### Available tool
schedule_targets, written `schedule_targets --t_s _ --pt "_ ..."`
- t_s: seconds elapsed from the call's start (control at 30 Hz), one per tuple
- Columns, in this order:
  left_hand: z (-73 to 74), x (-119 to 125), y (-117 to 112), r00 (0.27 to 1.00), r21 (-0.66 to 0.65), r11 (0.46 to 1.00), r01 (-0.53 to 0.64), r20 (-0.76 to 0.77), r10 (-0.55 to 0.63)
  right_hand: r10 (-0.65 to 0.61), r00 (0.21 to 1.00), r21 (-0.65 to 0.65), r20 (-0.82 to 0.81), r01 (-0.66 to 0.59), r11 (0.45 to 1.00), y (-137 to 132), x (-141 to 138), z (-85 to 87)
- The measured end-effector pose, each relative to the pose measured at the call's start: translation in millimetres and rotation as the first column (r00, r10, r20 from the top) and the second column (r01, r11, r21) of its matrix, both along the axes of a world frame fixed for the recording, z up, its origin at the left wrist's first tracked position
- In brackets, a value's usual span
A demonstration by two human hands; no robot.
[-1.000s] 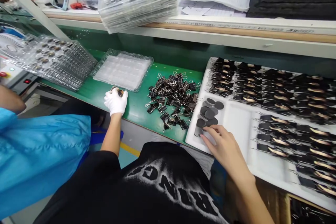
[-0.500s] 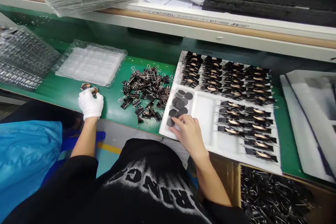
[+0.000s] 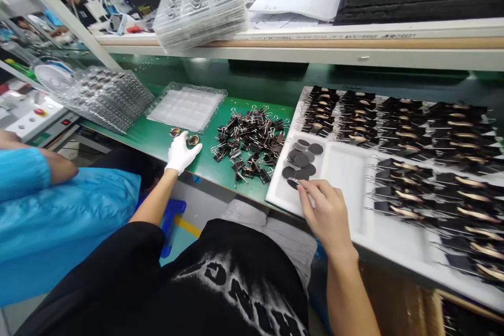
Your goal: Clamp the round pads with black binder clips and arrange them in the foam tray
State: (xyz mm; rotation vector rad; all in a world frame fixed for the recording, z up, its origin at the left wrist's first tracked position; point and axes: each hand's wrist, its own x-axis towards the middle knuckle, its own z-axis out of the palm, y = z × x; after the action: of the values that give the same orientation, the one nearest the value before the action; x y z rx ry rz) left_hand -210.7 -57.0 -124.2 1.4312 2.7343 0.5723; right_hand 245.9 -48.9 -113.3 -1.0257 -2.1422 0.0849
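Note:
My left hand (image 3: 182, 155), in a white glove, is at the green table's front edge. Its thumb and fingers are spread beside a small round dark-and-gold part (image 3: 193, 140); a similar part (image 3: 175, 132) lies just beyond the fingertips. My bare right hand (image 3: 326, 210) pinches the edge of a black disc (image 3: 293, 183) at the front of the white tray (image 3: 279, 194). More black discs (image 3: 301, 159) lie loosely in that compartment. Rows of black binder clips (image 3: 405, 195), clamped on pale curved pieces, fill much of the tray's right side.
A heap of loose binder clips (image 3: 252, 139) lies between my hands. Behind my left hand are a clear plastic tray (image 3: 187, 107) and a stack of clear trays (image 3: 108, 100). A shelf (image 3: 299, 55) runs across the back. A person in a blue garment (image 3: 71, 210) sits at left.
The view has swung left and up, showing more of the workshop. My left fingers have spread apart near the round parts. The disc at my right fingertips now appears tilted.

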Motion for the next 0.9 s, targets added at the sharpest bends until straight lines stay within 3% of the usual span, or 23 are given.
schedule_targets --t_s 0.13,0.27,0.4,0.47,0.53,0.63,0.7,0.8,0.9 --pt "-0.1 -4.6 10.6 0.999 0.018 0.999 0.048 -0.012 -0.047 -0.024 0.978 -0.034 -0.206 0.018 0.999 -8.4 -7.6 -2.0" --pt "-9.7 -8.7 12.0 0.995 0.072 0.992 0.101 -0.003 -0.101 -0.023 0.943 -0.172 -0.332 -0.037 0.984 -15.7 -19.4 1.4" --pt "-10.8 2.6 5.3 0.961 0.286 0.929 0.234 0.081 -0.266 0.033 0.899 -0.257 -0.437 -0.161 0.953 -21.8 -48.4 12.2" --pt "-4.0 18.5 5.0 0.904 0.422 0.843 0.335 0.110 -0.414 0.106 0.879 -0.183 -0.465 -0.212 0.960 -19.9 -71.6 20.7" --pt "7.1 38.8 8.9 0.812 0.511 0.711 0.483 0.041 -0.582 0.177 0.871 -0.059 -0.458 -0.228 0.972 -13.5 -96.3 29.1" --pt "27.7 67.4 22.7 0.607 0.588 0.418 0.693 -0.162 -0.778 0.221 0.889 0.145 -0.400 -0.177 0.973 0.6 -125.4 36.8" --pt "40.3 79.6 35.9 0.455 0.588 0.253 0.768 -0.224 -0.862 0.217 0.915 0.242 -0.340 -0.138 0.961 10.2 -134.7 36.9" --pt "52.3 87.9 57.3 0.278 0.540 0.119 0.833 -0.224 -0.934 0.192 0.954 0.300 -0.230 -0.118 0.947 21.2 -135.0 32.4" --pt "55.9 92.6 77.9 0.131 0.472 -0.007 0.882 -0.259 -0.957 0.129 0.970 0.262 -0.205 -0.072 0.962 24.5 -130.4 29.1"
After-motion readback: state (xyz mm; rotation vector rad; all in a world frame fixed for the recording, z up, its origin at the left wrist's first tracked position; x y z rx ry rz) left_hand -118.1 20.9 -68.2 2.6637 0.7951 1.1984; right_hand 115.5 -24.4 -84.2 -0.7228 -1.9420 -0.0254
